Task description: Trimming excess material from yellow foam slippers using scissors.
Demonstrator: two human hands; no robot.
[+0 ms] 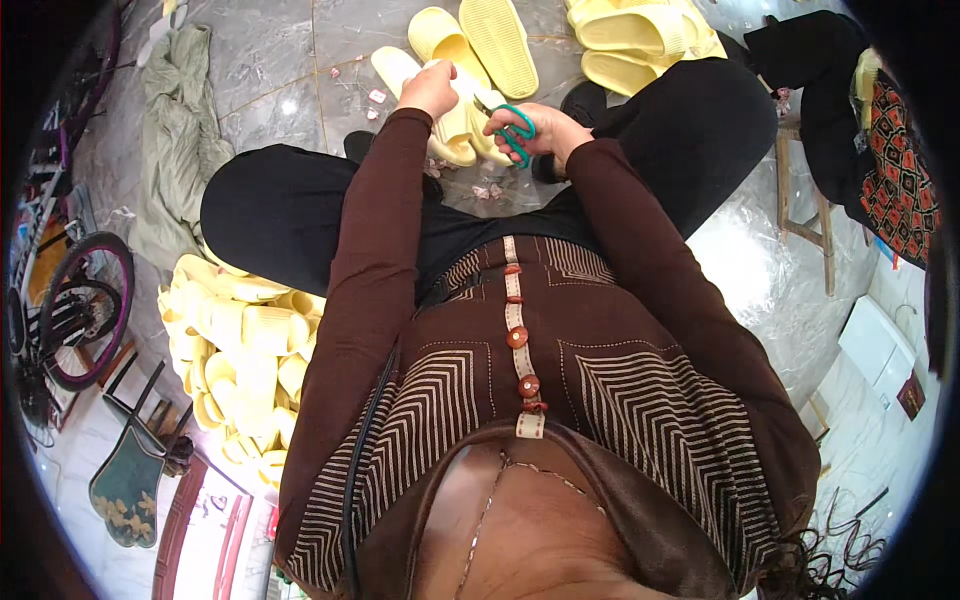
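Between my knees, pale yellow slippers point(453, 135) lie on the grey tiled floor. My left hand point(430, 90) is closed on the upper part of one, its fingers mostly hidden from above. Green-handled scissors point(521, 133) are in my right hand point(550, 132), with the fingers curled through and around the loops. The scissors' blades point toward the slippers beside my left hand; whether they touch is hard to tell. Just beyond, another yellow slipper point(500, 45) lies sole up, next to one showing its strap point(437, 33).
More yellow slippers point(640, 35) are stacked at the far right. A large heap of them point(240, 335) sits by my left side, near a crumpled grey-green cloth point(175, 140). Small scraps point(487, 191) dot the floor. A wooden stool point(808, 215) stands at right, a wheel point(85, 310) at left.
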